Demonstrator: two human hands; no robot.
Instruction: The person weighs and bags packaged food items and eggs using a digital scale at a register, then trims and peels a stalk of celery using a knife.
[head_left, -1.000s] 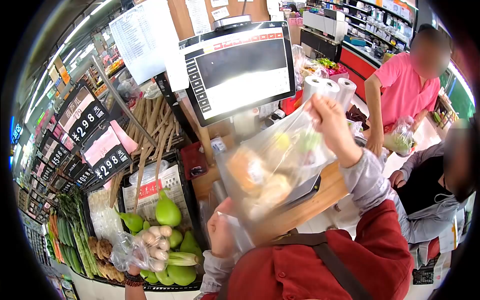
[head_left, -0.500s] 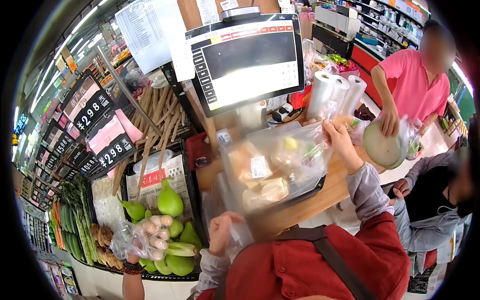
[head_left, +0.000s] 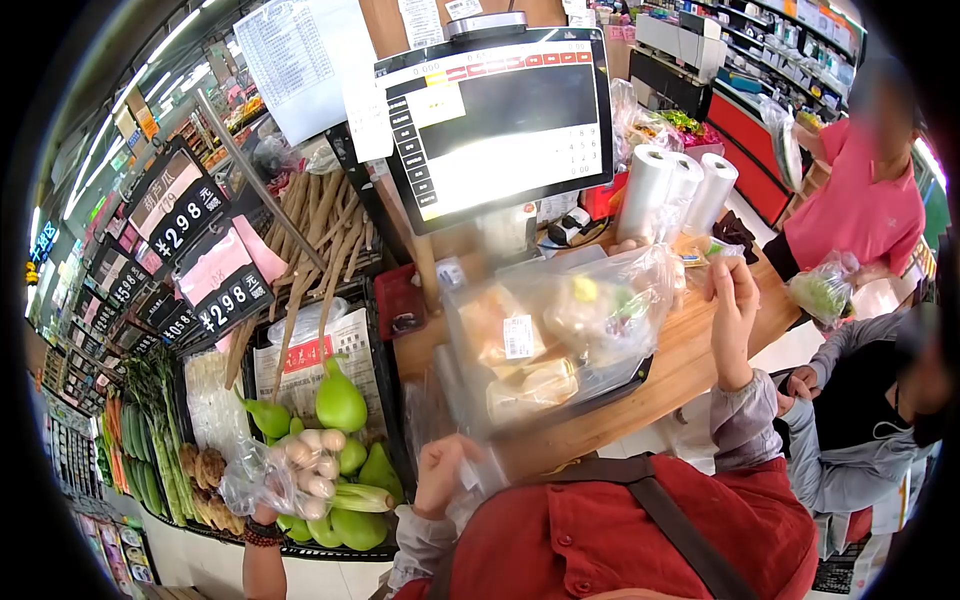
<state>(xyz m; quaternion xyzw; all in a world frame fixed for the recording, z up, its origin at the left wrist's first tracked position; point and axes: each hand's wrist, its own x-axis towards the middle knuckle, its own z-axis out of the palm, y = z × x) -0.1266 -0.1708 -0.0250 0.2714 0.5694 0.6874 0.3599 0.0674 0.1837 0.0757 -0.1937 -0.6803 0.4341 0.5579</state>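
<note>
Since the last frame, the right hand [head_left: 738, 330] has come off the clear plastic bag [head_left: 575, 335] and shifted toward the right, and the person in pink [head_left: 868, 195] has raised a pale bagged item [head_left: 781, 140]. Nearest my camera, the left hand [head_left: 442, 478] has its fingers curled beside a scrap of clear plastic [head_left: 487, 475]; I can't tell whether they grasp it. Just beyond, I see the big bag slumped on a dark-edged scale above the wooden surface [head_left: 705, 345], with wrapped food inside, one pack wearing a white label [head_left: 518, 337]. The right fingers are released, loosely bent, just off the bag's right side, with nothing visible in them. To my left, another person's hand in a beaded bracelet [head_left: 264, 535] holds a bag of round white vegetables [head_left: 318, 472] over green gourds [head_left: 341, 395]. Past those I get long brown roots [head_left: 300, 225], the lit screen [head_left: 490, 110] and three plastic rolls [head_left: 645, 195], then stocked shelves [head_left: 800, 45] at the back.
</note>
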